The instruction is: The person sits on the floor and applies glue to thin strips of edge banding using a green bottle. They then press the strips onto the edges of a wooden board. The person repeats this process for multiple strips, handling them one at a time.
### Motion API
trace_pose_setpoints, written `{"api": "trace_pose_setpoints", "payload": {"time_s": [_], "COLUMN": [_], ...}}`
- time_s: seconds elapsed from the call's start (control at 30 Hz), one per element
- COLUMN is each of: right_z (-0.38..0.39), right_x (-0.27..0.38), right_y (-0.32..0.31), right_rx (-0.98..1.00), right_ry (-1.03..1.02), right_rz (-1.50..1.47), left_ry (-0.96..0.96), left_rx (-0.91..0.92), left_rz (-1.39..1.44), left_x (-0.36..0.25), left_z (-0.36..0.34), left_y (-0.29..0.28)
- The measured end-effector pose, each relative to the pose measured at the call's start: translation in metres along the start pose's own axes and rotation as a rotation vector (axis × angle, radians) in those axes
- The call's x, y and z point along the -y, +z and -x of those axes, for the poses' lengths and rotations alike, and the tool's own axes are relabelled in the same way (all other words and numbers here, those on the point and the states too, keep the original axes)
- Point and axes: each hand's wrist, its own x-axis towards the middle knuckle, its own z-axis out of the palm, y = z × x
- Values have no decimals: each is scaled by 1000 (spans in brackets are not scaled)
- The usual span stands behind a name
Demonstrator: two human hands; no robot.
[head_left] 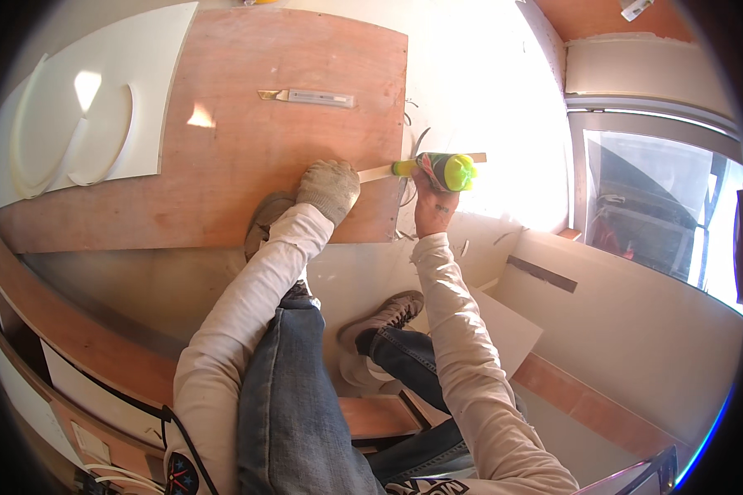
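Observation:
My left hand [328, 191], in a pale knitted work glove, is closed round the end of a thin pale strip [377, 173]. The strip runs rightward past the plywood board's edge and behind a bottle. In my bare right hand [434, 206] is that bright green plastic bottle [449, 172], its narrow end pointing left toward the glove, just over the strip. Whether anything comes out of the bottle I cannot tell. A utility knife [318, 98] with its blade out lies on the reddish plywood board [248, 148], beyond my left hand.
White sheet [132, 66] with curled white strips [128, 136] covers the board's left side. Dark thin offcuts [422, 142] lie by the board's right edge. My shoes [384, 322] are close below. A wooden frame [82, 305] stands left; a window [660, 190] is at right.

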Motion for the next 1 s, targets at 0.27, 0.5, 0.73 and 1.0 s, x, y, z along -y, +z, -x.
{"api": "trace_pose_setpoints", "payload": {"time_s": [0.27,0.5,0.73,1.0], "right_z": [-9,14,21,-2], "right_x": [6,1,17,4], "right_y": [-5,-1,11,-6], "right_rx": [77,80,101,-34], "right_ry": [30,-17,-40,61], "right_rz": [140,96,120,52], "left_ry": [-23,-75,-81,-27], "left_rx": [4,26,40,50], "left_rz": [-17,27,7,82], "left_x": [2,4,5,-2], "left_z": [8,5,6,0], "left_y": [-5,-3,1,2]}}
